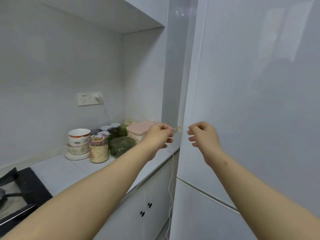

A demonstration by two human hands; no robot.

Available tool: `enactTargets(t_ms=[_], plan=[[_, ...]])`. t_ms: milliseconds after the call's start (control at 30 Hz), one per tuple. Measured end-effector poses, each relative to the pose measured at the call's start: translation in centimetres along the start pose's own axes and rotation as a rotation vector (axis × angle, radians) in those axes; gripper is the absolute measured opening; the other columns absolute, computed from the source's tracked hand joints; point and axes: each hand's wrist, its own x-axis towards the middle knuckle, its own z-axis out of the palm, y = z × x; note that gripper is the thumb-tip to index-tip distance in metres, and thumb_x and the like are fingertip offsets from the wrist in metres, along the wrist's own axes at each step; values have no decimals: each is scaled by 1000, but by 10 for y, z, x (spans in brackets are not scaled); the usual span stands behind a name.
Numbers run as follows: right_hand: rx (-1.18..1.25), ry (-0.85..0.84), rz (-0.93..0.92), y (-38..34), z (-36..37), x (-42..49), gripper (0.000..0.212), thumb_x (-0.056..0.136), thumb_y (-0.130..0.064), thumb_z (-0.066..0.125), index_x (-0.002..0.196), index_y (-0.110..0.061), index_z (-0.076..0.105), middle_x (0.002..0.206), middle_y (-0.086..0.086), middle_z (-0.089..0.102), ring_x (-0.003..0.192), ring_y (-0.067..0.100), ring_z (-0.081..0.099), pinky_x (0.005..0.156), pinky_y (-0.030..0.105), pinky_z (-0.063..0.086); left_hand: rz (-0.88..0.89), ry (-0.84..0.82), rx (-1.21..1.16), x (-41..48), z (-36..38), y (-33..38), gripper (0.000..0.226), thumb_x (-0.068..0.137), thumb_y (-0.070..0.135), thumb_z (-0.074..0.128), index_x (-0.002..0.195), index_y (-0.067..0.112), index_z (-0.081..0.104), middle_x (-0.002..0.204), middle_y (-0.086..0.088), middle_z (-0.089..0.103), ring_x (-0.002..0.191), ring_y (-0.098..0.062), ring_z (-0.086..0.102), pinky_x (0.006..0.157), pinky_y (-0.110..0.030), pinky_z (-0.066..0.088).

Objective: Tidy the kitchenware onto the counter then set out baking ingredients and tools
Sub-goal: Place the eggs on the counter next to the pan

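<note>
Hands at left edge of tall glossy white fridge door (259,101): left hand (160,135), right hand (203,135), fingers (191,139) loosely curled, empty. Hook edge; pull steadily.

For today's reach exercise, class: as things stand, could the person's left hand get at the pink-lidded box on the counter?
Probably yes. The left hand hovers just in front of the pink-lidded box, seemingly empty, with nothing between them. The green jars stand beside the box, not in the way.
</note>
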Motion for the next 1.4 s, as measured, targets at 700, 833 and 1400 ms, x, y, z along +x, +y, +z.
enactTargets(t_ms=[700, 833, 1400], plan=[[-805, 638, -351, 5, 22, 161, 21, 91, -21, 49, 105, -16, 64, 96, 0, 66, 91, 22, 54, 81, 32, 38, 307, -368, -343, 222, 77, 21, 25, 100, 15, 37, 120, 13, 52, 116, -4, 62, 98, -14, 60, 85, -25, 49], [-901, 688, -266, 5, 34, 165, 24, 91, -27, 49, 112, -21, 58, 105, -1, 58, 97, 20, 48, 82, 29, 32, 209, -423, -554, 240, 85, 6, 32, 101, 15, 35, 124, 6, 54, 116, -9, 65, 107, -21, 62, 99, -38, 47], [-902, 915, -484, -38, 70, 2, 62, 72, -56, 48, 126, -33, 29, 141, 3, 30, 131, 22, 25, 100, 38, 26, 169, -642, -753, 62, -22, 12, 43, 98, 36, 32, 72, 16, 60, 54, 11, 63, 52, 2, 59, 66, -27, 43]])
